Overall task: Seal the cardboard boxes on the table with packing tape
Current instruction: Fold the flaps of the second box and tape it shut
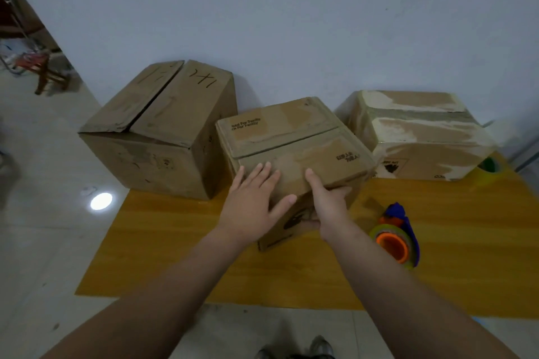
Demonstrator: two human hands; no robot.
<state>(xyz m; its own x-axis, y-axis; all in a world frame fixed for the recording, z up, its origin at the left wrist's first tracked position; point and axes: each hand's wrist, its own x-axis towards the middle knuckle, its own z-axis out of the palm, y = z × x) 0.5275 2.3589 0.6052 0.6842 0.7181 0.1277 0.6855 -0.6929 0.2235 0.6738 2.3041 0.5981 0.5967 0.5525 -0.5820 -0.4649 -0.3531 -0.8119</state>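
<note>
I see my left hand (250, 207) spread flat on the middle box (294, 143), while my right hand (329, 207) clasps its near corner, thumb on top.

1. Left box (157, 131): biggest, brown, top flaps shut with open seam, marker scrawl, against wall.
2. Middle box (294, 148): smaller, flaps closed, printed text, tilted, near corner toward camera.
3. Right box (420, 137): torn pale patches, old tape strip across top.
4. Tape dispenser (398, 237): blue/orange, lying on table beside middle box.
</note>
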